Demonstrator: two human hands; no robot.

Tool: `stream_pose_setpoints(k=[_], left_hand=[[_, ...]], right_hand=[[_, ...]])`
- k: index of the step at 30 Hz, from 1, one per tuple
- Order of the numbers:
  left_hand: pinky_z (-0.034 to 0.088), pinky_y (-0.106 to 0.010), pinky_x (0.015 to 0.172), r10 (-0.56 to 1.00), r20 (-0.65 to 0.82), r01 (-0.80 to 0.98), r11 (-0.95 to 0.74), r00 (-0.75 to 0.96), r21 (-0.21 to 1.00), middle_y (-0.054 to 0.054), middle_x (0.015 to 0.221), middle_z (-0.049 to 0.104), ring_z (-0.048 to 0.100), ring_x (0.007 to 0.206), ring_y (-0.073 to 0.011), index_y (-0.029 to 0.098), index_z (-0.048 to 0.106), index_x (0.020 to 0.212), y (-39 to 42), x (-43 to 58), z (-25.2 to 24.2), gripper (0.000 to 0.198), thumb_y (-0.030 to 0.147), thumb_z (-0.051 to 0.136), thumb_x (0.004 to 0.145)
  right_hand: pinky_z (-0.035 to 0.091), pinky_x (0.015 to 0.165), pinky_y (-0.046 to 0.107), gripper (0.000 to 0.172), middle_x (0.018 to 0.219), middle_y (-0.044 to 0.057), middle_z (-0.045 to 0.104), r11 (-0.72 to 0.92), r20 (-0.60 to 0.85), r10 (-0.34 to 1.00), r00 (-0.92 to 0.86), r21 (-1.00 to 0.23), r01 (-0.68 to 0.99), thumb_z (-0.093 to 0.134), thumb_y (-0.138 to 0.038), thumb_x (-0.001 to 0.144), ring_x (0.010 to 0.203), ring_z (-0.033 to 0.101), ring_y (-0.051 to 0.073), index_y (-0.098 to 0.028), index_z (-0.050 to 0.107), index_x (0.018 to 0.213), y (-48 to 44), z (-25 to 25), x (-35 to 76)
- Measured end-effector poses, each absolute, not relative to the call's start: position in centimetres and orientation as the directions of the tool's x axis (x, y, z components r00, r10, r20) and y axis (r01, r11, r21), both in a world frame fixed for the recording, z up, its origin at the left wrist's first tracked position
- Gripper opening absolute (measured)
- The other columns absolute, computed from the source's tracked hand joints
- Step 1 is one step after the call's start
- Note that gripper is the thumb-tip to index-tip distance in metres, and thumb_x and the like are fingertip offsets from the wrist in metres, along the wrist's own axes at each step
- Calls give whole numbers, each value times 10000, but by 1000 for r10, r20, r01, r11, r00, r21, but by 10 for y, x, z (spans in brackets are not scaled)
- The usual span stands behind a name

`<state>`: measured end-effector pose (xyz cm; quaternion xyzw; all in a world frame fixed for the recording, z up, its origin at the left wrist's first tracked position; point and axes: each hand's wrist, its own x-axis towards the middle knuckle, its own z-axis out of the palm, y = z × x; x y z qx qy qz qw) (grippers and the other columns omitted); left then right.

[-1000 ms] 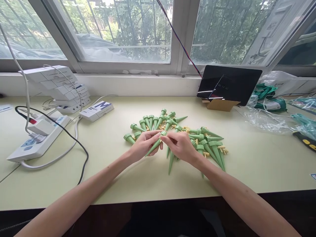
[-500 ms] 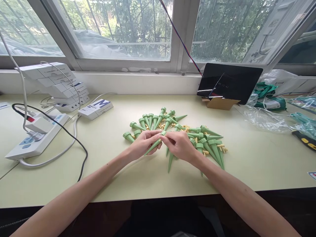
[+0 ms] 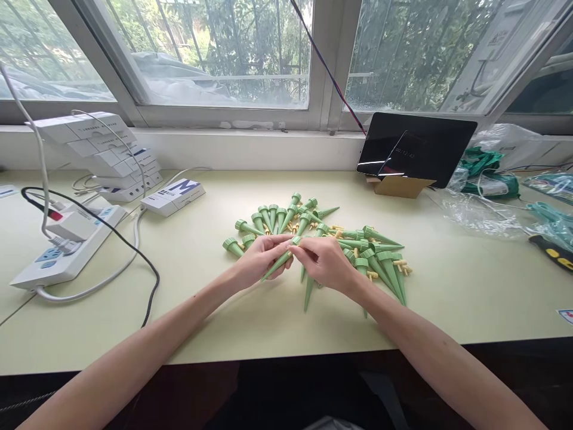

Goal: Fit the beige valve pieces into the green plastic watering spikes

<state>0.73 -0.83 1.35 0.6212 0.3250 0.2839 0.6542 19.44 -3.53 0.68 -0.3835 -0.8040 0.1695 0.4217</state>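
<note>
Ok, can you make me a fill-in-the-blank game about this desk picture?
1. The bare left hand holds a cone-shaped plastic spike coloured ____.
2. One flat white cardboard box shows a big blue letter ____.
3. A black-and-yellow handle lies at the picture's ____ edge.
4. The long white power strip lies on the picture's ____ side.

Missing words: green; M; right; left.

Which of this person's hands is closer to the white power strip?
The left hand. It is off to the right of the white power strip; the right hand is farther right, beyond the left.
</note>
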Motion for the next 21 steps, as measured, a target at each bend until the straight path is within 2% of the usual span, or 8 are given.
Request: stream_pose_setpoints(k=[15, 21], left_hand=[[291, -179, 358, 807, -54, 6, 63, 588, 998, 1, 623, 583, 435, 411, -62, 147, 649, 1161, -6, 7, 9, 387, 432, 630, 899], [301, -172, 338, 854, -14, 73, -28, 520, 997, 19, 596, 585, 469, 405, -78, 162, 581, 1133, -11, 8, 11, 370, 451, 614, 905]], right_hand=[[308, 536, 249, 397, 541, -33, 432, 654, 557, 756, -344, -617, 439, 467, -305, 980, 495, 375, 102, -206, 372, 607, -35, 7, 194], [286, 516, 232, 371, 533, -46, 410, 657, 573, 752, -325, -609, 445, 488, -274, 972, 487, 348, 90, -196, 401, 620, -34, 4, 193]])
